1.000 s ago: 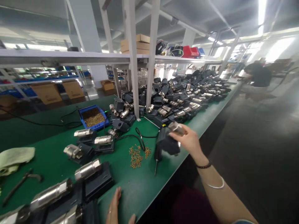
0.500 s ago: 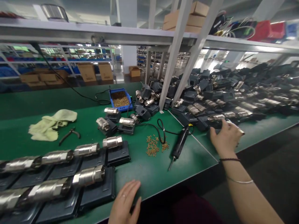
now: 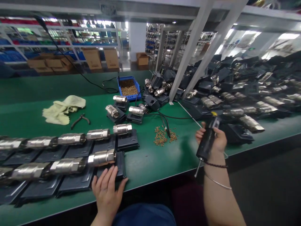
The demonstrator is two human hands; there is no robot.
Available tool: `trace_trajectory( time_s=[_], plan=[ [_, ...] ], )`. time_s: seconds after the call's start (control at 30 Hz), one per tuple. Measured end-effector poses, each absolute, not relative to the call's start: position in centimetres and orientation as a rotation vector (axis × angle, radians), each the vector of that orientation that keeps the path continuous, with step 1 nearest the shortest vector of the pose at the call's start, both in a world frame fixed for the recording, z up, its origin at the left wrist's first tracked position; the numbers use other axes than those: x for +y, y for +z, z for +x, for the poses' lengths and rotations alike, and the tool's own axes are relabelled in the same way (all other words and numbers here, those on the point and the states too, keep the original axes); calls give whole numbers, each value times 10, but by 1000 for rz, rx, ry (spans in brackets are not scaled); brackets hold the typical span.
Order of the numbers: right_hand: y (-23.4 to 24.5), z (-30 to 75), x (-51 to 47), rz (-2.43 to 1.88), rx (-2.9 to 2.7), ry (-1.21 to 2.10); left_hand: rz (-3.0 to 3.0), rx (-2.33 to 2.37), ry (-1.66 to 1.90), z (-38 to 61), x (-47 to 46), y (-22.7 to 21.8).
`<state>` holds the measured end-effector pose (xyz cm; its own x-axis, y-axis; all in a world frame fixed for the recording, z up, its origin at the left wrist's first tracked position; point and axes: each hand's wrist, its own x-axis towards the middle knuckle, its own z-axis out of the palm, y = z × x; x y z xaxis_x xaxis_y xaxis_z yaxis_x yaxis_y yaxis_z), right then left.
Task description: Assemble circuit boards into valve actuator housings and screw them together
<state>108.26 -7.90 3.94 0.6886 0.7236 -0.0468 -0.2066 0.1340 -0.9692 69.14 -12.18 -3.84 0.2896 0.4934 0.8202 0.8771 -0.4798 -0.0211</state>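
While the right hand (image 3: 219,142) grips a black screwdriver (image 3: 207,141) tip-down above the front edge of the green bench (image 3: 150,161), the left hand (image 3: 107,192) lies open, fingers on a black plate (image 3: 121,163). Cardboard boxes (image 3: 92,58) and shelves (image 3: 23,47) stand beyond; white posts (image 3: 188,56) rise from the bench.

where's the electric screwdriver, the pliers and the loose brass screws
electric screwdriver (image 3: 207,143): head view, middle of its black body.
pliers (image 3: 80,118): head view, near the joint.
loose brass screws (image 3: 162,138): head view, centre of the pile.
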Motion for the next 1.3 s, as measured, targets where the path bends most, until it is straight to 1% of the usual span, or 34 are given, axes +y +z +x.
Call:
trace_trajectory(
  time_s=[0.03,0.07,0.17,0.23,0.3,0.43,0.47,0.53,0.63,0.73,0.83,0.93,1.07,1.3],
  plan=[
    [49,1072,-85,-1101,-490,746,-2111,-1216,-1079,694,-121,-38],
    [57,1060,-91,-843,-468,811,-2127,-1203,-1092,697,-121,-37],
    [77,1020,-104,-197,-580,1183,-2169,-1207,-1135,710,-123,-34],
    [87,995,-109,-8,-780,1382,-2216,-1237,-1160,719,-125,-32],
    [95,972,-110,-77,-951,1357,-2273,-1245,-1182,728,-127,-32],
    [96,935,-101,-505,-1050,890,-2333,-1217,-1211,735,-130,-32],
    [92,928,-96,-565,-1062,809,-2337,-1217,-1208,736,-130,-32],
    [81,918,-88,-636,-1076,748,-2341,-1218,-1196,735,-131,-32],
    [67,911,-80,-703,-1067,778,-2348,-1204,-1195,734,-131,-33],
    [66,912,-81,-753,-1062,756,-2393,-1186,-1240,731,-131,-29],
    [81,916,-92,-734,-1050,713,-2502,-1204,-1370,727,-131,-18],
    [106,919,-111,-635,-985,758,-2549,-1304,-1530,726,-129,-1],
    [133,921,-135,-524,-877,867,-2622,-1343,-1566,733,-127,18],
    [138,925,-153,-454,-912,960,-2742,-1278,-1668,742,-132,23]
  ],
)
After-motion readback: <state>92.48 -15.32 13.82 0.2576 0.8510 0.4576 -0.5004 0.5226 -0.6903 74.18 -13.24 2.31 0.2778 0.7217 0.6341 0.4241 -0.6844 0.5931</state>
